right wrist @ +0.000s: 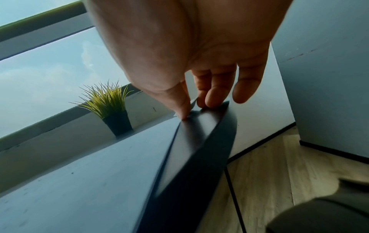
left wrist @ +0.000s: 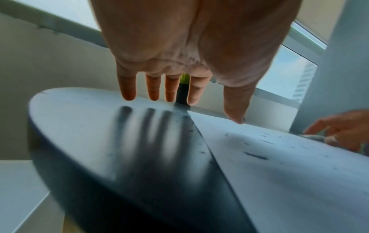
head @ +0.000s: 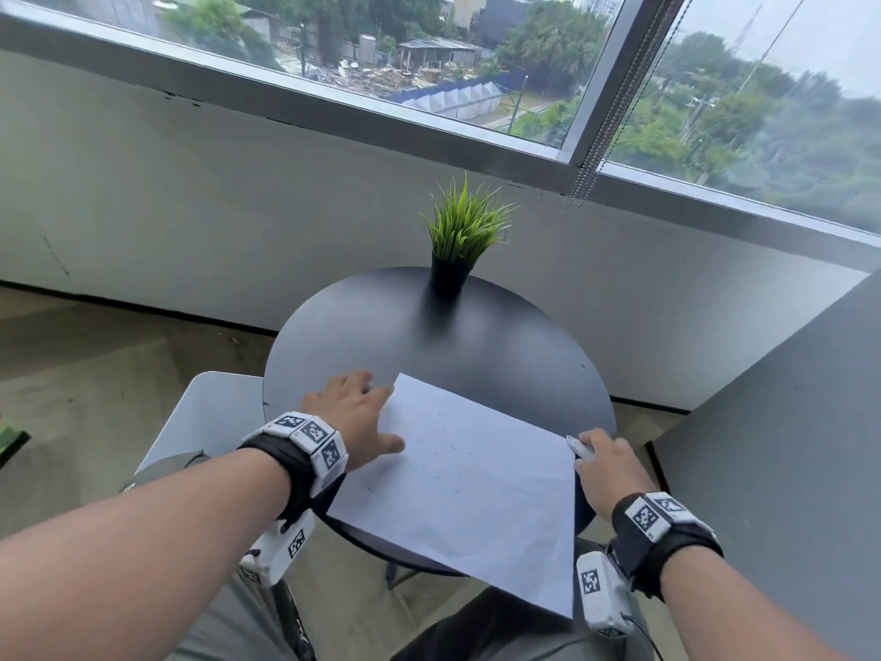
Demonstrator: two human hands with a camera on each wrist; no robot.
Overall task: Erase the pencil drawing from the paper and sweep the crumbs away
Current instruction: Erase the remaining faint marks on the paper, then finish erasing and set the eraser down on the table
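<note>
A white sheet of paper [head: 476, 484] lies on the round black table [head: 476, 326], its near corner hanging over the table's front edge. Small dark crumbs [head: 450, 446] are scattered over the sheet, and show as dark flecks [left wrist: 255, 155] in the left wrist view. My left hand [head: 353, 407] is at the paper's left edge, its fingers [left wrist: 153, 88] straight just over the bare tabletop and its thumb touching the sheet. My right hand [head: 610, 469] is at the paper's right corner, its fingers curled round a small white eraser [head: 579, 448]. Its thumb [right wrist: 179, 107] presses there.
A potted green grass plant [head: 457, 240] stands at the table's far edge. A light grey chair seat [head: 210, 412] is to the left of the table, and a grey panel [head: 786, 446] stands close on the right. Wall and window lie beyond.
</note>
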